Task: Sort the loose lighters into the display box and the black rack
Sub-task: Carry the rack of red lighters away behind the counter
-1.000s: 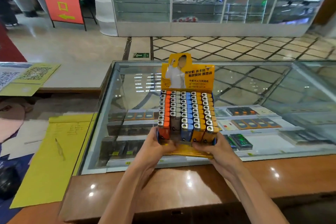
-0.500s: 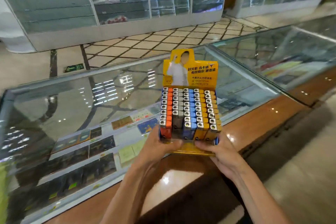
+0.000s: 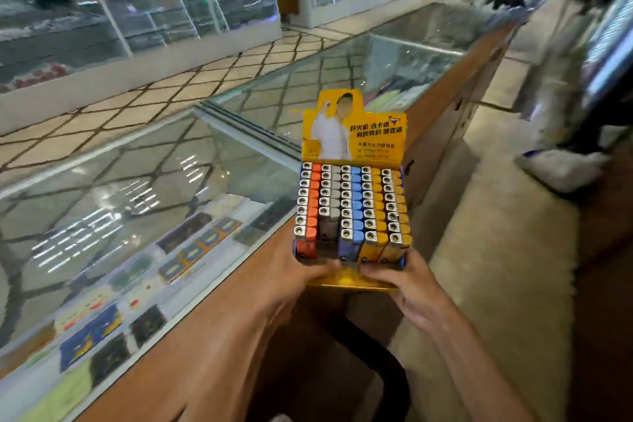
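1. yellow cardboard display box [image 3: 373,147] is held in the air by both hands, just beside the wooden edge [image 3: 219,319] of a glass counter [image 3: 120,175].
2. the box is packed with upright lighters [image 3: 349,205] in five rows: orange, grey, blue and two yellow.
3. its near left corner is gripped by the left hand [image 3: 298,271].
4. its near right corner is gripped by the right hand [image 3: 407,284].
5. the surroundings are blurred.
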Demonstrator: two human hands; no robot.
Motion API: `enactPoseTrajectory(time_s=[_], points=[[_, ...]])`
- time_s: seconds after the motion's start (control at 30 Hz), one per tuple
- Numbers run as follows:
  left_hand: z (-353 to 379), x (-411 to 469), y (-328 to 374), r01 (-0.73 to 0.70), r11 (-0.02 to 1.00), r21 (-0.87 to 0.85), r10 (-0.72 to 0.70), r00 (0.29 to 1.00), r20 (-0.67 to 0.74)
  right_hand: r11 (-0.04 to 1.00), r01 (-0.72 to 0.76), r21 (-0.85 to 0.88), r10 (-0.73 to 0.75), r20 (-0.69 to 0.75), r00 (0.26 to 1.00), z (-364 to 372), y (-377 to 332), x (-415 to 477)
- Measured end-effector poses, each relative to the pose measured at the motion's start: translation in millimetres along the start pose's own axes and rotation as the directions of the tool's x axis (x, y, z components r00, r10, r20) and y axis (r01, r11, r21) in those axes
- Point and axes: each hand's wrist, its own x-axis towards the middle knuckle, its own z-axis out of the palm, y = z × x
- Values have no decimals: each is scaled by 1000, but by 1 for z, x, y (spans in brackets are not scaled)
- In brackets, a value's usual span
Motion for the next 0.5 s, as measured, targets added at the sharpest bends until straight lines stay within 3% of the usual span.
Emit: enactPoseTrajectory(time_s=[0.27, 0.5], points=[[116, 118, 14, -8, 997, -72, 25, 972, 234, 995, 77, 58, -57, -290, 955, -120, -42, 39], [222, 247, 32, 67, 997, -43, -42, 903, 427, 978, 191, 80, -139, -432, 891, -232, -93, 95]])
